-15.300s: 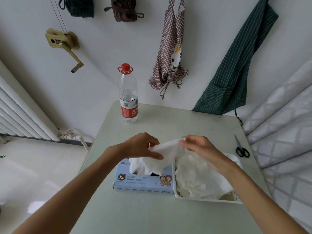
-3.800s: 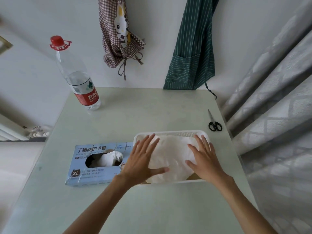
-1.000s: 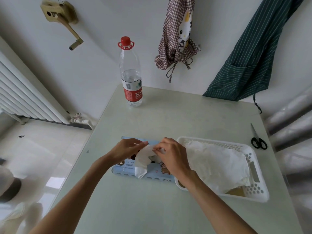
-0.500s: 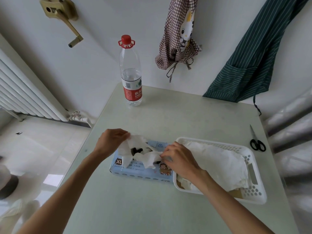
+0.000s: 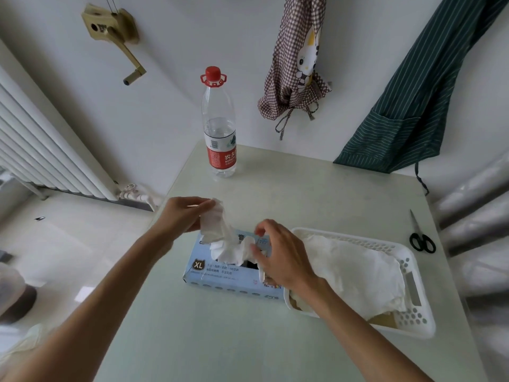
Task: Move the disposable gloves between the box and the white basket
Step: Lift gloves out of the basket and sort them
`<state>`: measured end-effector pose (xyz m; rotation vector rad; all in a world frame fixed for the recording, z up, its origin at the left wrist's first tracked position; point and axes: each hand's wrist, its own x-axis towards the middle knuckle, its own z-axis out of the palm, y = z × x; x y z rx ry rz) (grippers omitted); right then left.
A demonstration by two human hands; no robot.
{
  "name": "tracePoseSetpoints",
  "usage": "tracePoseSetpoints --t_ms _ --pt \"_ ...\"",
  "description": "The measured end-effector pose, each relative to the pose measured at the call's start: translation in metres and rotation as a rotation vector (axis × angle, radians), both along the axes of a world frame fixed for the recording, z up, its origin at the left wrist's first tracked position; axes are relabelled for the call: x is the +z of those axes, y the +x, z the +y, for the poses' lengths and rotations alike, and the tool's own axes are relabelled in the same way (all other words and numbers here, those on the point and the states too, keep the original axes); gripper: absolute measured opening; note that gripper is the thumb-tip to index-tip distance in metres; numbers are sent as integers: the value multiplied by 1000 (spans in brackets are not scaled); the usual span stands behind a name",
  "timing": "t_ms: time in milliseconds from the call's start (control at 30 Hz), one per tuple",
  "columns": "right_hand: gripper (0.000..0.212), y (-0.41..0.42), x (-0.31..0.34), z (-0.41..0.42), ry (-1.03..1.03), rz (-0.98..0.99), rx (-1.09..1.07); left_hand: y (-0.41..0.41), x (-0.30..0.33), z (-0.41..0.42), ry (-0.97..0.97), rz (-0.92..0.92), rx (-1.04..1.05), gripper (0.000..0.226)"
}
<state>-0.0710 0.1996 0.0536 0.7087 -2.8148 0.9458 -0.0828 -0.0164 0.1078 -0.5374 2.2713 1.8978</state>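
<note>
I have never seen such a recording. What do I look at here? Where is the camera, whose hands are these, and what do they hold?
No machine here: a person wears a camera on the head, looking down at their own bare hands. The left hand pinches a white glove rising from the blue glove box. The right hand pinches more glove material at the box opening. Beside the box stands a white basket heaped with gloves. The table also holds a water bottle and scissors.

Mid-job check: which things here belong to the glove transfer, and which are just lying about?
In the job:
glove box
white basket
glove pile in basket
glove pinched by left hand
right hand at box opening

Lying about:
water bottle
scissors
two hanging aprons
</note>
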Motion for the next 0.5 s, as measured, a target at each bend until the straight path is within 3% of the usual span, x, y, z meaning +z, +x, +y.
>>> tracePoseSetpoints --t_ms 100,167,333,433,500 --pt "58 13 5 -18 28 142 78 1 0 21 178 -76 90 8" --pt "63 13 3 -28 43 154 31 1 0 31 249 -107 111 10" --pt "10 0 16 -19 -179 163 -101 11 -9 34 376 -210 130 30" --pt "16 -5 34 0 -276 31 -106 14 -9 25 26 -148 -89 56" --pt "17 -9 48 13 -234 -124 -25 12 3 25 -253 45 -350 76"
